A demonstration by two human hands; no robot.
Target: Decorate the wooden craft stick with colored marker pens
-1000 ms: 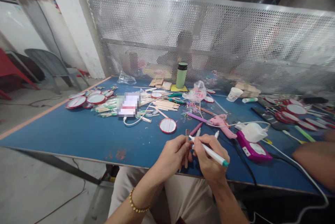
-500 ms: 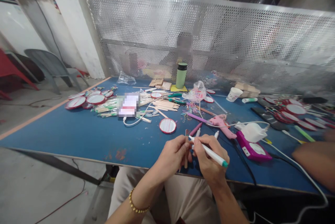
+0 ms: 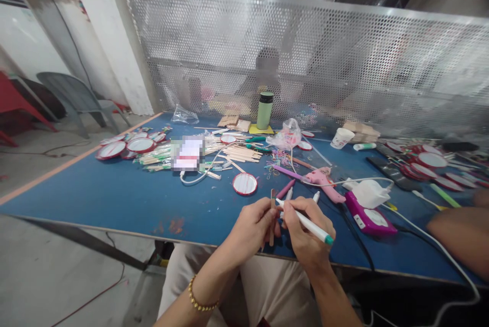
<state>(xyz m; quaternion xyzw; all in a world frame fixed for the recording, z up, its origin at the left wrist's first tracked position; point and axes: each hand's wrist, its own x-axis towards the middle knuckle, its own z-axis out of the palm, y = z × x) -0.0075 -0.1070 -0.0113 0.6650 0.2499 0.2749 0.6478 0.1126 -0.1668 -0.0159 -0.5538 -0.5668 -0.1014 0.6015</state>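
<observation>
Hands meet low in the centre of the frame, at the near edge of the blue worktable [image 3: 114, 194]: your left hand [image 3: 250, 227] pinches a thin flat wooden craft stick [image 3: 271, 217] upright, while your right hand [image 3: 305, 235] grips a white marker pen with a green cap [image 3: 305, 222], its tip touching the stick. Just above them lies a round red-rimmed white disc [image 3: 245, 183]; to the right, a pink hot-glue gun [image 3: 323, 180]. Another person's forearm [image 3: 460, 235] rests at the right edge.

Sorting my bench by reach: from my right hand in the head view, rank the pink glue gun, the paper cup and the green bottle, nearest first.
From the right hand:
1. Pink glue gun, just beyond, slightly right.
2. Paper cup, farther back, right.
3. Green bottle, farthest, at the table's back by the mesh screen.
</observation>
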